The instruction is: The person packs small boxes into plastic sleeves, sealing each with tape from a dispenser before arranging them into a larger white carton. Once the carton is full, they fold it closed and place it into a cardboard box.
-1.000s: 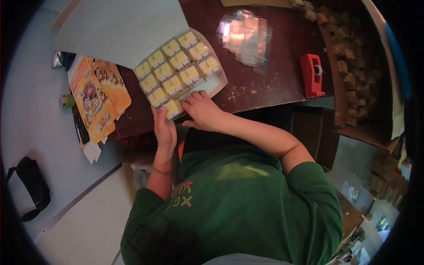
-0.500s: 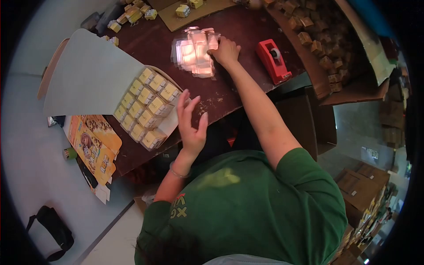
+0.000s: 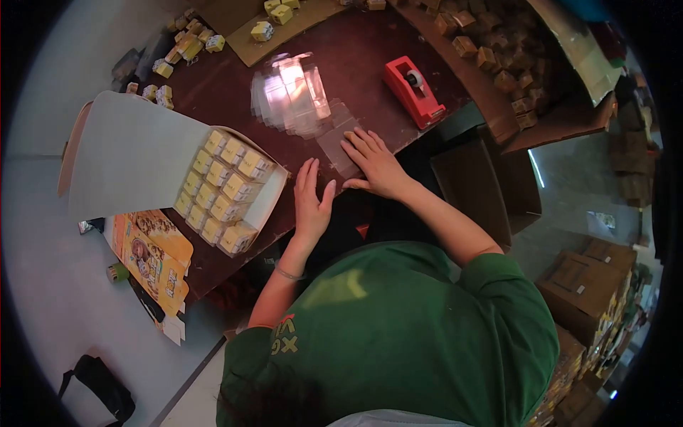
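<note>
My right hand (image 3: 375, 162) lies with fingers spread on a flat, clear plastic sleeve (image 3: 340, 144) near the table's front edge. A stack of similar clear sleeves (image 3: 290, 96), shiny with glare, is fanned out just beyond it. My left hand (image 3: 311, 203) hovers at the table edge, fingers extended and nothing in them. To its left stands an open white-lidded carton (image 3: 269, 206) holding rows of small yellow-and-white boxes (image 3: 222, 186). The carton's right side shows a bare strip of its base.
A red tape dispenser (image 3: 414, 92) stands on the dark red table (image 3: 356, 46) at right. Beyond it, a large cardboard box (image 3: 491, 117) holds many small brown boxes. Loose yellow boxes (image 3: 188, 46) lie at the far left. A flattened orange printed carton (image 3: 153, 256) hangs at the left edge.
My right hand has come back from the stack toward the table's front edge, with one clear sleeve now under its fingers, apart from the stack. The left hand has shifted slightly.
</note>
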A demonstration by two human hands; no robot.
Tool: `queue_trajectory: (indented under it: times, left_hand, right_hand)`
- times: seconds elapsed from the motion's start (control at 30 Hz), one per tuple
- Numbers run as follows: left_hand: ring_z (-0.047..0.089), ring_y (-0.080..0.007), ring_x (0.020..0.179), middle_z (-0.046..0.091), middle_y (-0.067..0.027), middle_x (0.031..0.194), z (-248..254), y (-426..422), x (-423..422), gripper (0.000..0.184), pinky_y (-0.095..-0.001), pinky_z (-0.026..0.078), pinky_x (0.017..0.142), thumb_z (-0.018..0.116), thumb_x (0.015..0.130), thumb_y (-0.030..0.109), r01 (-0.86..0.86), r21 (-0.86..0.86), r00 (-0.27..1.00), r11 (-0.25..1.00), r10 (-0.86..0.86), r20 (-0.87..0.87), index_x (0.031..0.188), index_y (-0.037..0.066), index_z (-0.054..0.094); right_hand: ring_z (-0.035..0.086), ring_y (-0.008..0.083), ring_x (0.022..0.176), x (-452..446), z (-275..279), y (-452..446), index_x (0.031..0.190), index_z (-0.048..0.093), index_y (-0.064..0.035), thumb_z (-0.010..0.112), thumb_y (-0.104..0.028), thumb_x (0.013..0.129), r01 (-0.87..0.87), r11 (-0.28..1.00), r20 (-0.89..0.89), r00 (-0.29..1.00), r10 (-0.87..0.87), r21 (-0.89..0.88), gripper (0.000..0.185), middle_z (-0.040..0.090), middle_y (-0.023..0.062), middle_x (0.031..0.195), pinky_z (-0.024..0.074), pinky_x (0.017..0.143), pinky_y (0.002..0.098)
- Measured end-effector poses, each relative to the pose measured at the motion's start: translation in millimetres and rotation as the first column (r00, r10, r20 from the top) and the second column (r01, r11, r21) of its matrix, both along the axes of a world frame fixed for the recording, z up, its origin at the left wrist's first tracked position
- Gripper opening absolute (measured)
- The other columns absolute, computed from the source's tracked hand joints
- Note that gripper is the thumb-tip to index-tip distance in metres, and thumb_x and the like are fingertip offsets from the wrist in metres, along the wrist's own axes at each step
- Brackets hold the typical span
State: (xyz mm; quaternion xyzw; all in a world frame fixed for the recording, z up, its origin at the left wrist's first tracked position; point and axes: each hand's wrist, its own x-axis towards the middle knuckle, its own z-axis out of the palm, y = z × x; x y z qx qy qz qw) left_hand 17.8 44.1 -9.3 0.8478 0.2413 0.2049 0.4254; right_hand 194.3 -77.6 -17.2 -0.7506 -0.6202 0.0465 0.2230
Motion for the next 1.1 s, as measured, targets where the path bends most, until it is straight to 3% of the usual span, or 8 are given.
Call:
queue_trajectory:
  times: [0.13,0.27,0.37,0.47,0.73,0.83,0.97,1.1]
  left_hand:
    - [0.058,-0.0229,0.113,0.054,-0.0158,0.129,9,-6,-11,0.044,-0.0342,0.050,0.093,0.051,0.102,0.029,0.089,-0.621,0.976,0.779,-0.192,-0.102,0.132,-0.003,0.054]
    - [0.048,-0.0291,0.129,0.047,-0.0193,0.140,-7,-25,0,0.078,-0.0451,0.042,0.106,0.041,0.098,0.061,0.266,-0.962,0.960,0.068,-0.109,0.257,0.147,0.000,0.032]
    - [0.044,-0.0318,0.133,0.043,-0.0197,0.144,15,-28,21,0.068,-0.0482,0.033,0.113,0.050,0.096,0.034,0.351,-0.936,0.936,-0.041,0.014,0.350,0.152,0.005,0.023]
    - [0.046,-0.0324,0.131,0.047,-0.0175,0.140,13,-17,15,0.074,-0.0483,0.035,0.110,0.056,0.084,0.020,0.347,-0.932,0.926,-0.109,-0.117,0.359,0.151,0.006,0.027]
    - [0.052,-0.0337,0.122,0.053,-0.0182,0.131,10,-12,1,0.082,-0.0511,0.035,0.111,0.065,0.083,0.033,0.346,-0.914,0.878,-0.213,-0.270,0.396,0.150,0.004,0.027]
    - [0.057,-0.0301,0.115,0.054,-0.0148,0.125,22,-26,-5,0.075,-0.0480,0.041,0.106,0.067,0.083,0.026,0.446,-0.815,0.780,-0.369,-0.287,0.556,0.145,0.003,0.033]
    - [0.062,-0.0232,0.101,0.058,-0.0120,0.114,4,-27,-12,0.071,-0.0404,0.050,0.095,0.073,0.082,0.023,0.307,-0.952,0.930,0.010,-0.218,0.297,0.141,0.004,0.037]
    - [0.062,-0.0194,0.099,0.058,-0.0085,0.114,0,-37,-16,0.077,-0.0357,0.052,0.089,0.079,0.081,0.036,0.369,-0.910,0.912,0.190,-0.265,0.314,0.139,0.005,0.038]
  right_hand:
    - [0.039,0.0342,0.137,4,14,-42,0.137,0.047,-0.0023,0.071,-0.020,0.078,-0.050,0.998,0.040,0.998,0.052,-0.039,0.067,0.045,0.0158,0.143,0.0318,0.113,0.0447]
    - [0.050,0.0341,0.127,-22,33,-52,0.127,0.057,-0.0019,0.063,0.001,0.071,0.016,0.978,-0.215,0.976,0.030,0.209,0.056,0.057,0.0152,0.130,0.0408,0.105,0.0449]
    - [0.049,0.0368,0.126,-68,47,-57,0.130,0.053,0.0017,0.070,-0.013,0.081,-0.102,0.973,-0.310,0.936,0.165,0.208,0.054,0.052,0.0176,0.133,0.0383,0.107,0.0459]
    - [0.048,0.0364,0.125,-38,51,-59,0.133,0.053,-0.0037,0.072,-0.022,0.082,-0.140,0.958,-0.659,0.700,0.275,0.250,0.057,0.051,0.0147,0.134,0.0360,0.108,0.0460]
    - [0.055,0.0225,0.096,-13,38,-46,0.093,0.068,-0.0045,0.071,-0.019,0.083,-0.003,0.961,-0.481,0.866,0.141,0.276,0.018,0.063,0.0070,0.097,0.0428,0.088,0.0356]
    - [0.055,0.0185,0.093,-8,22,-42,0.091,0.068,-0.0041,0.070,-0.014,0.086,0.049,0.961,-0.936,0.245,0.253,0.273,0.011,0.064,0.0045,0.094,0.0452,0.086,0.0320]
    - [0.057,0.0259,0.096,-18,48,-40,0.104,0.070,-0.0087,0.072,-0.016,0.082,0.173,0.898,-0.355,0.935,-0.021,0.404,0.023,0.064,0.0068,0.101,0.0469,0.088,0.0330]
    - [0.063,0.0294,0.095,-47,44,-47,0.101,0.071,-0.0052,0.069,-0.017,0.085,0.117,0.944,-0.666,0.735,0.127,0.309,0.019,0.066,0.0113,0.103,0.0519,0.083,0.0377]
